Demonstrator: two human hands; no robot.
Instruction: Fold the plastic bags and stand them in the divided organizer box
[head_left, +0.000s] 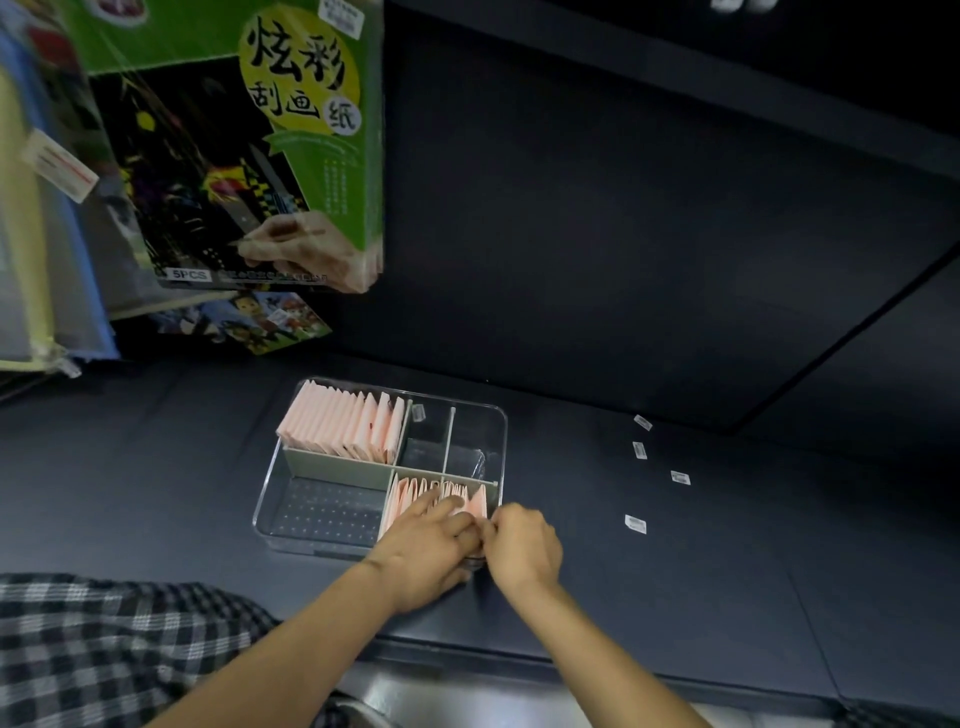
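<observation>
Organizer box (262, 512): a clear divided tray that sits on the dark bench (675, 571), near its front edge and roughly midway along it.

Back-left compartment: it holds a full row of pink folded bags (343, 423), which stand on edge and are packed close.

Front-left compartment (327, 512): only the dotted floor shows here; no bags stand in it.

Front-right compartment: a second row of folded bags (410, 493) stands here and reaches almost to the right wall, where both hands work.

Left hand (428, 540): the fingers lie fairly straight across the tops of the front row and seem to press it back. This reads as a flat, unclenched grip, though the fingertips are partly hidden.

Right hand (522, 543): the fingers are curled at the box's front-right corner. They appear to pinch the last folded bag (478, 504) at its near edge.

Step in hand: the person is probably seating that bag upright at the right end of the row.

Doing it well: the left hand should hold the row compressed to the left so that a slot stays open. The right hand should push the bag straight down to the floor before it lets go.

Risk: if the row is released too soon, it may spring back and tip the new bag.

Right of the box: four small white labels (636, 524) lie scattered on the bench.
</observation>
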